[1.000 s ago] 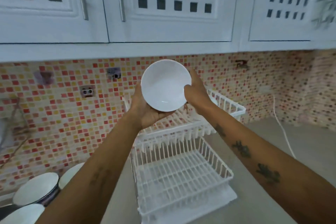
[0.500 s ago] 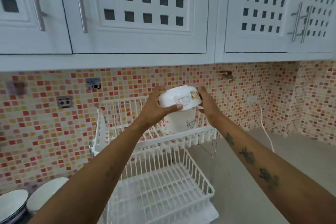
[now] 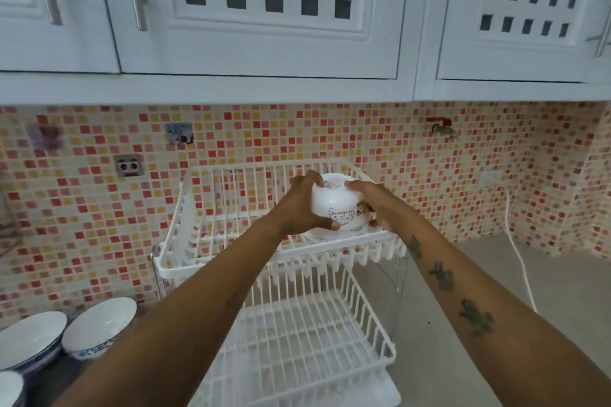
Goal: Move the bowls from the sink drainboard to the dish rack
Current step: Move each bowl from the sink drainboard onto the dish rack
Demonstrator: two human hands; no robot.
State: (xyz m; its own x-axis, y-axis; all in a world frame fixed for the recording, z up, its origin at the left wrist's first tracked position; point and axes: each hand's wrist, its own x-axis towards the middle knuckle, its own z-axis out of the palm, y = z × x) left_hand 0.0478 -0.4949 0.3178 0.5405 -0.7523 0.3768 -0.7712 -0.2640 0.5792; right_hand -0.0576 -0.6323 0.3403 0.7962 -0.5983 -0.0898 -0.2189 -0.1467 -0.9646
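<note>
A white bowl [image 3: 337, 208] with a small printed picture is turned upside down on the upper tier of the white two-tier dish rack [image 3: 211, 235]. It appears stacked on another white bowl whose rim shows just under it. My left hand [image 3: 299, 205] grips its left side and my right hand [image 3: 375, 205] grips its right side. Three more bowls with blue patterned outsides [image 3: 99, 327] sit upright on the dark drainboard [image 3: 49, 383] at the lower left.
The rack's lower tier [image 3: 307, 340] holds nothing that I can see. A white cable [image 3: 519, 261] runs down the mosaic tile wall onto the grey counter [image 3: 496, 274] at the right. White cupboards [image 3: 264, 10] hang overhead.
The bowl was facing me with its inside showing; both hands have flipped it over and lowered it onto the rack's upper tier.
</note>
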